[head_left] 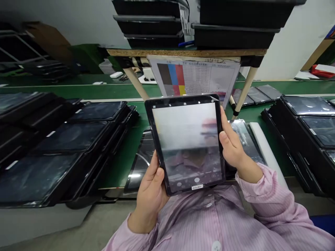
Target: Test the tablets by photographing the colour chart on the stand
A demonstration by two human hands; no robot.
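Observation:
A black-framed tablet (187, 143) is held up in front of my chest, its lit screen facing me with what looks like a camera view. My left hand (153, 193) grips its lower left edge, thumb on the frame and the other fingers behind. On the opposite side, my right hand (231, 144) is closed round the right edge, its fingers partly hidden at the back. A small white label (197, 187) sits on the bottom bezel. Behind the held tablet, one dark tablet (140, 162) lies at the left on the bench and another (247, 139) at the right.
Stacked black trays with tablets (78, 136) stand at the left, and more trays (309, 139) at the right. A white foam strip (267, 150) lies on the green bench (120, 170). Ahead, a wooden shelf (188, 52) carries black bins; a colour chart (193, 78) hangs below.

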